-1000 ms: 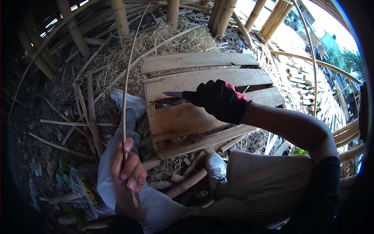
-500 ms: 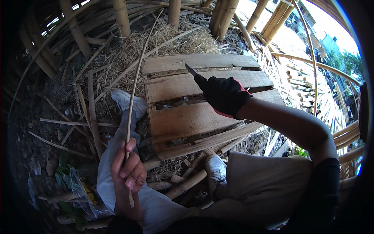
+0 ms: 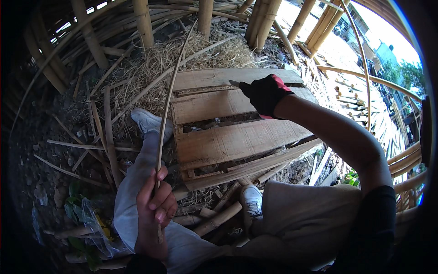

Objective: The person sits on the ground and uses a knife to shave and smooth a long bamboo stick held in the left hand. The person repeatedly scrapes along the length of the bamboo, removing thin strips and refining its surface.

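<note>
My bare left hand (image 3: 157, 201) is closed round the lower part of a long thin bamboo strip (image 3: 169, 96). The strip slants up and away, its far tip over the straw heap and its short butt end below my fingers. My right hand (image 3: 268, 97), in a black and red work glove, is closed on a knife (image 3: 234, 83). The blade points left over the far slats of a low wooden slat platform (image 3: 242, 139), apart from the strip. The glove hides the knife's handle.
Dry straw shavings (image 3: 219, 52) are heaped behind the platform, below upright bamboo posts (image 3: 143, 23). Loose split strips (image 3: 109, 132) lie on the left ground. Cut bamboo pieces (image 3: 219, 219) lie between my feet. A clear plastic bag (image 3: 98, 228) sits at lower left.
My left hand and the strip have shifted slightly right. My right hand has moved right and a little farther away, and its knife blade now points more directly left.
</note>
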`<action>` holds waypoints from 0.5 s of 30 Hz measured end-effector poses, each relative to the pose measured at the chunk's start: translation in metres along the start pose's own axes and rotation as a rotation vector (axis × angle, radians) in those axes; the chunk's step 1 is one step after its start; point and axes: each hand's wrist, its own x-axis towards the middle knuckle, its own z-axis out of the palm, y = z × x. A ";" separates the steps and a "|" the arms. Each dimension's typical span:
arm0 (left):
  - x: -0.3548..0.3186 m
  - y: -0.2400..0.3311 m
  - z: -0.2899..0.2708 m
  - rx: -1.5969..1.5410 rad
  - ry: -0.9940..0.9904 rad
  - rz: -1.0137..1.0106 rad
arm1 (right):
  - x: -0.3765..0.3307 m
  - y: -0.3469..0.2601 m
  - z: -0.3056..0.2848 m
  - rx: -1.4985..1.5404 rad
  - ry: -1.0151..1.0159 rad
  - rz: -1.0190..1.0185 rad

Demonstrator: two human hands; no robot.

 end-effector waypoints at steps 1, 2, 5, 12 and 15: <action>-0.001 0.000 -0.002 -0.040 -0.032 0.009 | -0.007 -0.008 -0.005 -0.025 0.095 -0.015; -0.002 0.000 -0.004 -0.080 -0.063 0.018 | -0.012 -0.018 -0.011 0.021 0.111 -0.058; -0.003 0.001 -0.007 -0.127 -0.104 0.022 | -0.026 -0.044 -0.024 0.140 0.141 -0.248; -0.001 0.000 -0.003 -0.075 -0.081 0.037 | -0.007 -0.009 0.002 -0.026 0.003 -0.104; 0.001 0.000 -0.003 -0.076 -0.083 0.032 | -0.006 0.011 0.012 -0.034 0.004 -0.019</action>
